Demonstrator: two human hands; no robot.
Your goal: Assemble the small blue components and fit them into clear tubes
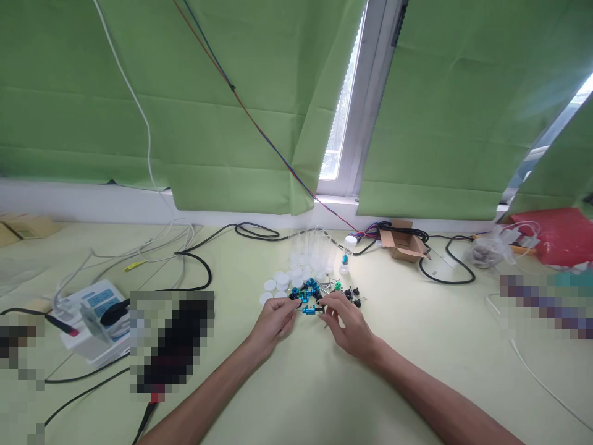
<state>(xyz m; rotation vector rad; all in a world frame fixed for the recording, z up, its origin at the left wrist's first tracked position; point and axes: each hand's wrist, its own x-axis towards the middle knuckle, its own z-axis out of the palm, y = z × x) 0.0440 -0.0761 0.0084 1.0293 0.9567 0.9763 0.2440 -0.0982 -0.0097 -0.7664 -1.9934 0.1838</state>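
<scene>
Between my two hands is a small shiny blue part [309, 310] with a dark end on its right side. My left hand [274, 318] is closed in a pinch at its left end. The fingers of my right hand [346, 321] are pinched at its dark right end. Just behind the fingers lies a pile of small blue metal parts [311, 287]. A green part [338, 285] and several black pieces with thin metal pins [356, 293] lie to the right of the pile. Round white caps [270, 285] are grouped to its left. The fingertips partly hide the held part.
Clear tubes [310, 247] stand behind the pile, beside a capped tube [345, 256] with a blue part inside. An open cardboard box [403, 241] and black cables [254, 232] lie near the wall. At left is a white power strip [92, 321]; a red bag [556, 235] sits far right.
</scene>
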